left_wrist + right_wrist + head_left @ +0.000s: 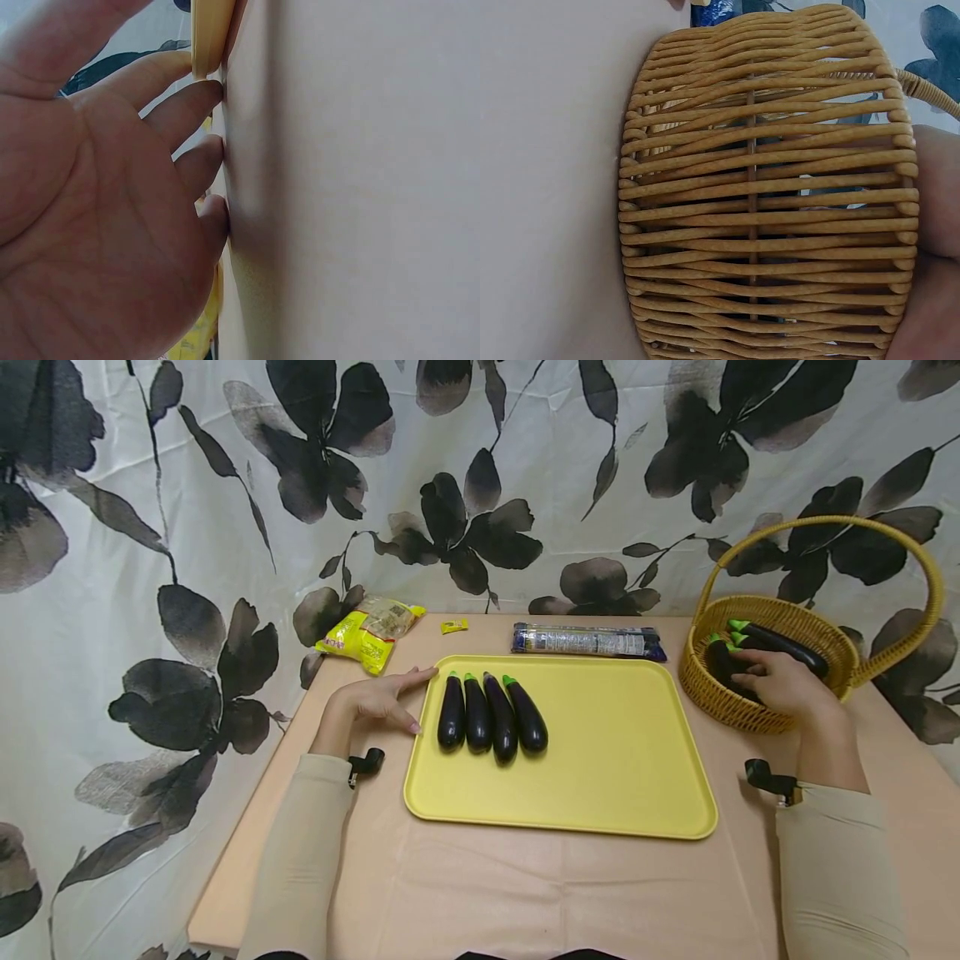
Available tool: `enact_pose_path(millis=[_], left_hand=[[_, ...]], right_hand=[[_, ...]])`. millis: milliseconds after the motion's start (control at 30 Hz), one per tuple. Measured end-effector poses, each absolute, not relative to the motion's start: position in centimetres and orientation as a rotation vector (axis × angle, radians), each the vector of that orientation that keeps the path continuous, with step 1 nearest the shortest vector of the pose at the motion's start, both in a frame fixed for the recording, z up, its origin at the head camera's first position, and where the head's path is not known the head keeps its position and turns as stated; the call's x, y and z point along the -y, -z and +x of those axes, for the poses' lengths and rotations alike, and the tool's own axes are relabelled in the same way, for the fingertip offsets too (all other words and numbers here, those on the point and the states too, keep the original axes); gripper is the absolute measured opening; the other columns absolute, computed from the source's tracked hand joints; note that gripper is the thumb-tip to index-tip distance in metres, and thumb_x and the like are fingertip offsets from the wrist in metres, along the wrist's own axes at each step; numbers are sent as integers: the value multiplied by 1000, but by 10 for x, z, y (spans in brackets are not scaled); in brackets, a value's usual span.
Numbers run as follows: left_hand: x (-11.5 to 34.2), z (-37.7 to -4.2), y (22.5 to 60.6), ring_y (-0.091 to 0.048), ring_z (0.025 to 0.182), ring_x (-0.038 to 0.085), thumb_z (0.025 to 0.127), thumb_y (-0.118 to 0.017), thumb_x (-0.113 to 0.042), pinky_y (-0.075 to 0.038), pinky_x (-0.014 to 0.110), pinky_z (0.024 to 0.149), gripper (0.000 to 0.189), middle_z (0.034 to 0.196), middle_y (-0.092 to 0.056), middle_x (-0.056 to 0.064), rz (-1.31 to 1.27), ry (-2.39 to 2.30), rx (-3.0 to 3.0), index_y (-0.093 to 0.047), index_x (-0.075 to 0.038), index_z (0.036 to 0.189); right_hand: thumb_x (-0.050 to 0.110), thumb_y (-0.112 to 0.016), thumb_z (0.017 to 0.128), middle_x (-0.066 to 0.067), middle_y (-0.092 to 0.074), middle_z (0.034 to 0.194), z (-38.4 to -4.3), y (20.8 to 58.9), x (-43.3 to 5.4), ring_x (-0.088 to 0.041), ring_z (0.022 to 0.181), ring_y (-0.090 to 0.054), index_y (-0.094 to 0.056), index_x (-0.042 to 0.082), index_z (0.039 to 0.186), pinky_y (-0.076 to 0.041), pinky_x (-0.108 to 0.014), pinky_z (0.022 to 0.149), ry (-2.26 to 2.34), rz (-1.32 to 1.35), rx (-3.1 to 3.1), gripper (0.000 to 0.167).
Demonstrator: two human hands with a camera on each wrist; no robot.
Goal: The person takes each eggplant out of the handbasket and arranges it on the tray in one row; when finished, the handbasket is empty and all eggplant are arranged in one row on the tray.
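Observation:
Several glossy dark eggplants (492, 718) with green tips lie side by side on the left part of a yellow tray (615, 752). My left hand (378, 697) touches the tray's left edge with its fingers spread; in the left wrist view its lower fingertips rest at the table beside the tray rim (210, 37). Over at the right, my right hand (797, 689) reaches inside a wicker basket (738, 714), its fingers curled at an eggplant (720, 662). Another eggplant (787, 646) lies behind that hand. In the right wrist view the woven wall (765, 195) hides most of the fingers.
Behind the tray lies a long dark-blue packet (588, 641). A yellow bag (371, 631) and a small yellow wrapper (453, 626) are at the back left. The basket's tall handle (847, 520) arches above its opening. A floral cloth (450, 543) hangs behind the table.

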State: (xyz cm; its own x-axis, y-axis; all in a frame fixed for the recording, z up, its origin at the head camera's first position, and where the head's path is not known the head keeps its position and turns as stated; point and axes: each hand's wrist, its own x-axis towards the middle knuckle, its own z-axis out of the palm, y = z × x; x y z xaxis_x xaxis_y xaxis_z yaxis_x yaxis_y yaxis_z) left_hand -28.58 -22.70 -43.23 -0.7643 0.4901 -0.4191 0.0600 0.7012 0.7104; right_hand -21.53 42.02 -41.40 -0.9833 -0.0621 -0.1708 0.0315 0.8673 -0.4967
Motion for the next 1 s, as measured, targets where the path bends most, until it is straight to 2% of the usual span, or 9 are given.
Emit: enact_pose_path(millis=[133,300,433,467,567,633,700,800,1000], left_hand=[[227,-286,432,11,163,25,67,-99,-29,3,56,131,125,177,7,3,415,-927,-2306,-24,-39,166],[226,-285,432,10,163,26,66,-99,-31,3,57,130,124,177,5,3,429,-923,-2317,-25,-40,165],[226,-285,431,9,163,25,66,-99,-31,3,57,131,124,177,4,3,436,-914,-2319,-24,-40,165],[226,-285,432,9,163,25,67,-99,-31,3,56,131,125,177,4,2,434,-914,-2317,-24,-40,165],[226,-285,432,9,163,25,67,-99,-30,3,56,131,124,177,4,2,432,-916,-2313,-24,-40,166],[226,-285,432,9,163,25,67,-99,-29,3,56,131,124,177,4,2,433,-918,-2313,-24,-39,166],[226,-285,431,9,163,25,67,-99,-29,3,57,130,124,177,4,3,435,-919,-2314,-24,-39,166],[226,-285,431,9,163,25,67,-99,-30,3,57,130,124,177,4,2,435,-913,-2320,-24,-39,166],[226,-284,429,8,163,26,67,-99,-33,4,59,130,124,177,3,3,435,-885,-2342,-24,-39,166]], right_hand=[[24,-45,111,-44,-46,141,-214,413,-420,-61,131,-43,-27,0,162,-33,-79,107,829,-32,-2875,59],[34,-44,112,-45,-42,143,-211,412,-422,-62,131,-41,-27,1,163,-35,-77,106,905,-11,-2932,63],[37,-42,112,-44,-41,145,-209,410,-420,-59,129,-43,-26,4,164,-43,-71,100,992,13,-2958,63],[38,-42,112,-43,-42,145,-209,410,-419,-58,128,-44,-26,6,164,-46,-66,97,1022,19,-2958,64],[41,-43,111,-39,-45,144,-208,408,-416,-50,123,-48,-29,9,164,-52,-39,85,1096,41,-2971,64],[42,-44,110,-36,-45,144,-208,406,-414,-45,119,-48,-30,11,164,-49,-22,77,1143,49,-2979,65],[43,-45,110,-35,-45,145,-207,403,-413,-40,116,-48,-30,12,164,-44,-12,68,1190,50,-2980,65],[45,-47,109,-31,-44,146,-204,398,-411,-33,110,-48,-30,15,165,-46,-12,67,1263,64,-2963,66],[48,-52,106,-16,-50,139,-197,385,-404,-9,96,-56,-33,18,164,-52,-18,70,1301,66,-2947,68]])
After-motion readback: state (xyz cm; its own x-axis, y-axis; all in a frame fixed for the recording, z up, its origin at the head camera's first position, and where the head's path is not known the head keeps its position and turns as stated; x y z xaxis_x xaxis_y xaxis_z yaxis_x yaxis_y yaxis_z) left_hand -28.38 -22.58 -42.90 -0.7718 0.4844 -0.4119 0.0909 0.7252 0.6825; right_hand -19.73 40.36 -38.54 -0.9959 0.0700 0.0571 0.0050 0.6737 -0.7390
